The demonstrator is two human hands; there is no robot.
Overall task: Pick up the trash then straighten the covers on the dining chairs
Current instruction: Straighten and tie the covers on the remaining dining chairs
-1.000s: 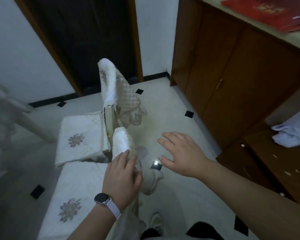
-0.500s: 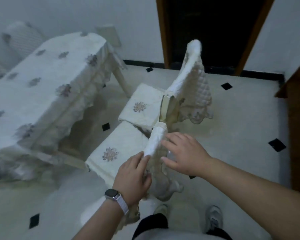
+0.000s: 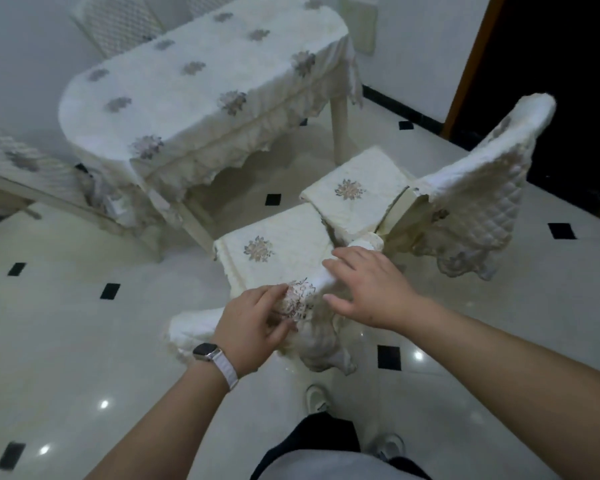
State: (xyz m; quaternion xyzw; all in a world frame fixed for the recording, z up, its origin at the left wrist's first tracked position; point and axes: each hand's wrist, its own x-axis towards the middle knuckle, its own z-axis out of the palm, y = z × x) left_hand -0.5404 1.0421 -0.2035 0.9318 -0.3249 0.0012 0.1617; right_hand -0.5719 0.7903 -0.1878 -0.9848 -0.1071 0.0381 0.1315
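With the left hand pinching the embroidered hem of the chair-back cover at twelve o'clock and the right hand spread flat on its top, the hem wants an even pull toward six o'clock.

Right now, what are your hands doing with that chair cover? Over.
Left hand pinches the chair cover at its embroidered flower. Right hand flat on the cover's top edge, fingers straight. Second chair close beside, not blocking.
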